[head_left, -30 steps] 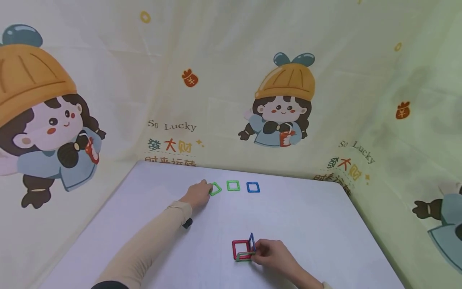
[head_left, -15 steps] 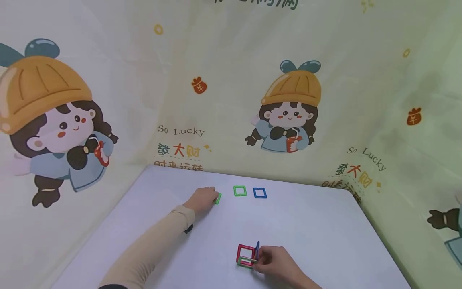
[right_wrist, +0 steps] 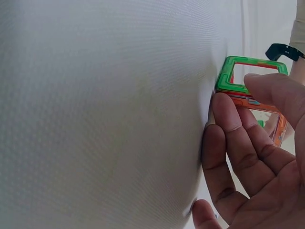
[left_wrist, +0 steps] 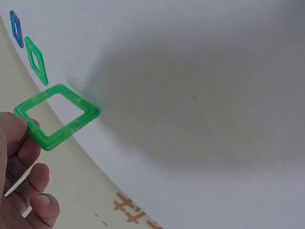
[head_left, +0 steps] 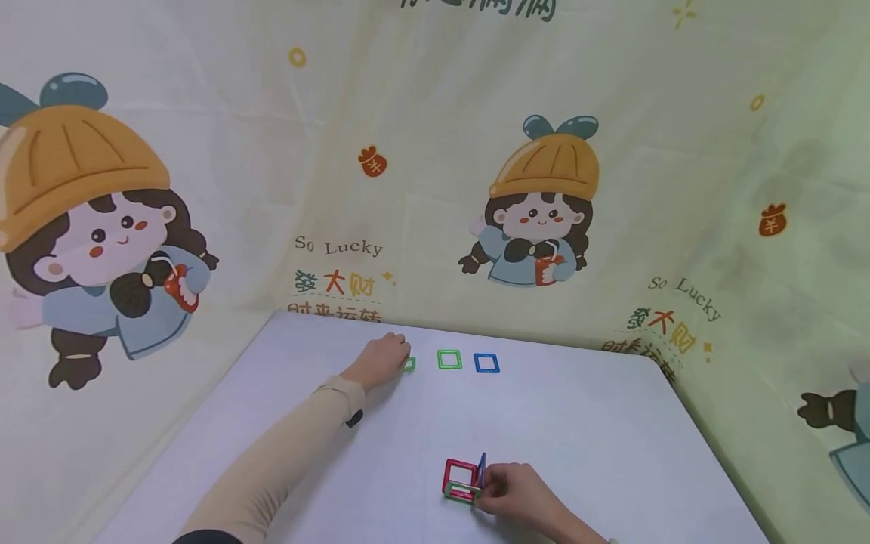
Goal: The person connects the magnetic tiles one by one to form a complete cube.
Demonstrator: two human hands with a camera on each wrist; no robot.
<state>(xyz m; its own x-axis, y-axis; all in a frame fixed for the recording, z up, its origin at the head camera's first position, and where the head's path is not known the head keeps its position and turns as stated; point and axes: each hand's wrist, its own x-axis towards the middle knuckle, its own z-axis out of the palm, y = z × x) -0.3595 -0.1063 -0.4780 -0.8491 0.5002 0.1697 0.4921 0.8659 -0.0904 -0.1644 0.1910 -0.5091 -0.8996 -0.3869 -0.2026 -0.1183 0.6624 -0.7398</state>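
Note:
My left hand (head_left: 377, 363) is over the far left of the table, pinching a green square magnetic tile (left_wrist: 71, 129) by one corner between thumb and finger. Most of that tile is hidden behind the hand in the head view. Near the front, my right hand (head_left: 519, 495) holds a small tile assembly. Its red square tile (head_left: 445, 477) lies flat, a blue tile (head_left: 482, 470) stands on the right side, and another green tile (right_wrist: 233, 87) stands along the near side. The right thumb presses the green tile, with the other fingers behind the blue one.
Toward the back of the white table (head_left: 578, 423) lie a loose green square tile (head_left: 449, 368) and a loose blue square tile (head_left: 486, 371), side by side. A printed cloth (head_left: 421, 227) hangs behind the table and along its sides.
The left hand has taken hold of the green tile, turned it and moved slightly. The right hand stays at the assembly. The head view has shifted a little.

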